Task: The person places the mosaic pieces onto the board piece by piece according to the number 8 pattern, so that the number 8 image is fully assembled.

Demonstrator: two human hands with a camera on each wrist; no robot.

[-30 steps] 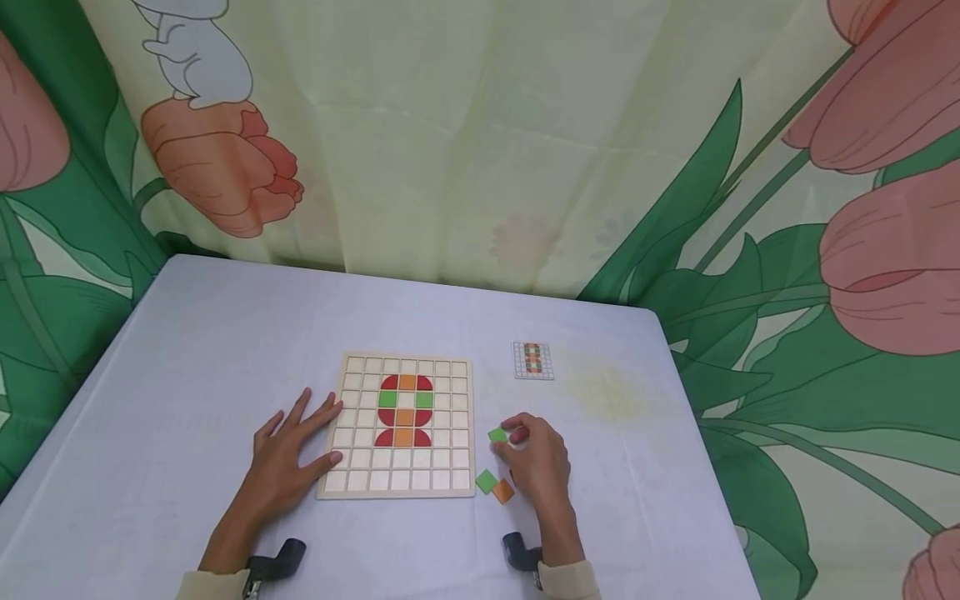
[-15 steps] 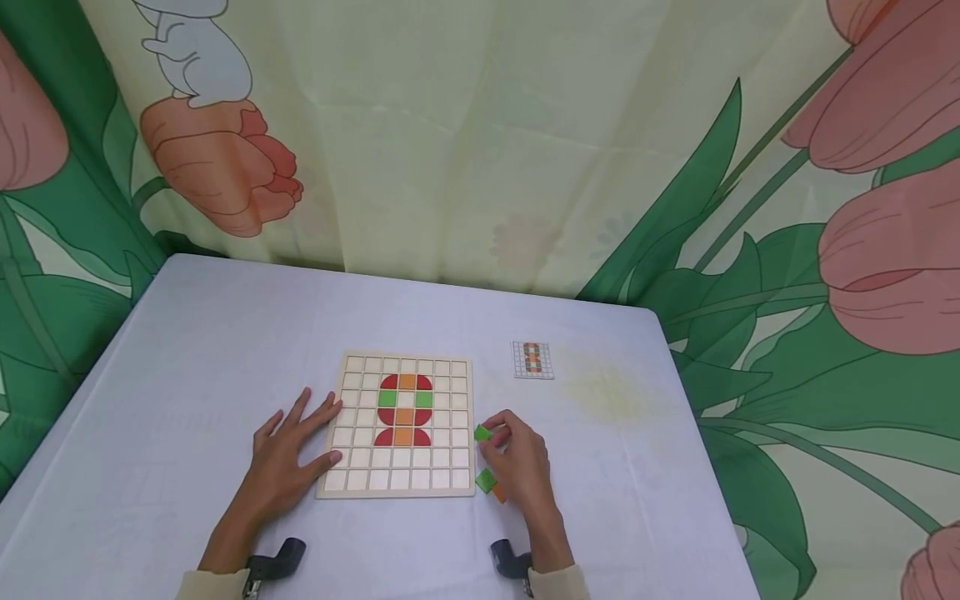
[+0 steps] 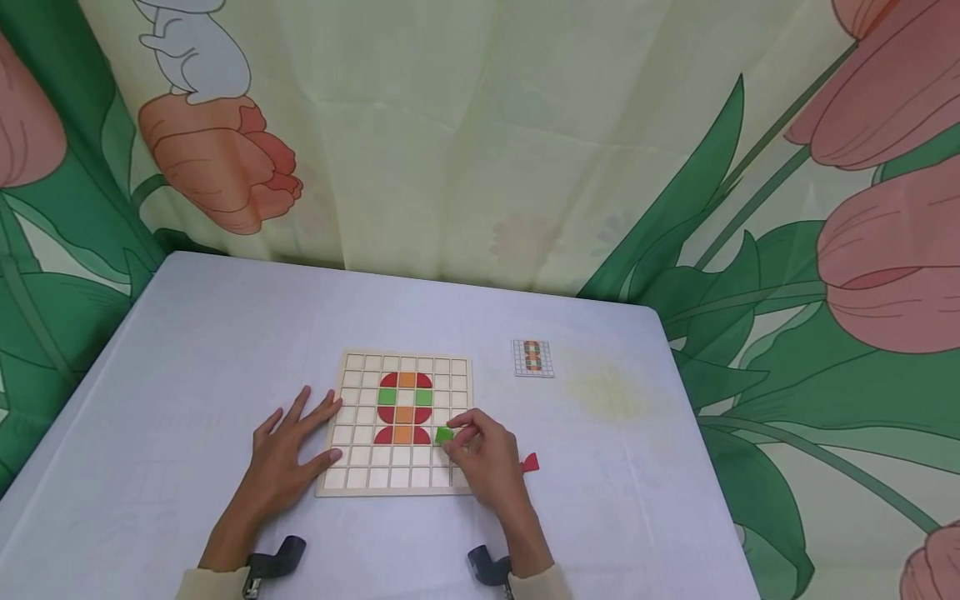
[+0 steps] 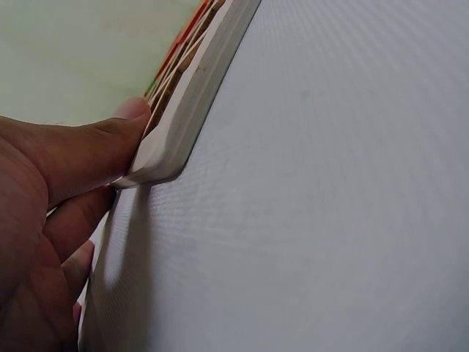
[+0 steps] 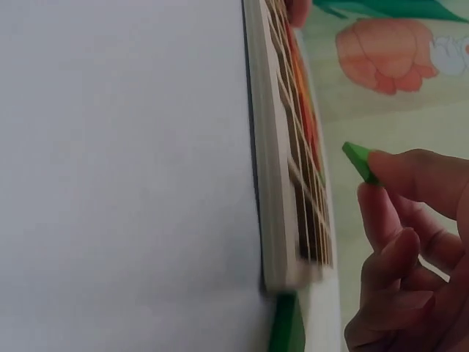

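A square wooden grid board (image 3: 394, 492) lies on the table, with red, orange and green tiles set in its middle cells. My left hand (image 3: 283, 462) rests at its left edge, fingers spread and fairly straight, the thumb (image 4: 95, 150) touching the rim near a corner. Between thumb and fingers of my right hand (image 3: 486, 462) is a green square tile (image 3: 444, 435), pinched over the right part of the board, just right of the lowest red piece. In the right wrist view the pinched tile (image 5: 360, 161) is held tilted above the board's surface.
A small pattern card (image 3: 533, 358) lies behind and right of the board. A red piece (image 3: 531, 462) shows beside the right hand. Another green tile (image 5: 287, 323) lies by the board's edge. A printed curtain (image 3: 450, 150) hangs behind the white table (image 3: 247, 333).
My right hand has carried the green tile leftward from the table to over the board. A red piece has come into view behind that hand. The left hand has stayed in place.
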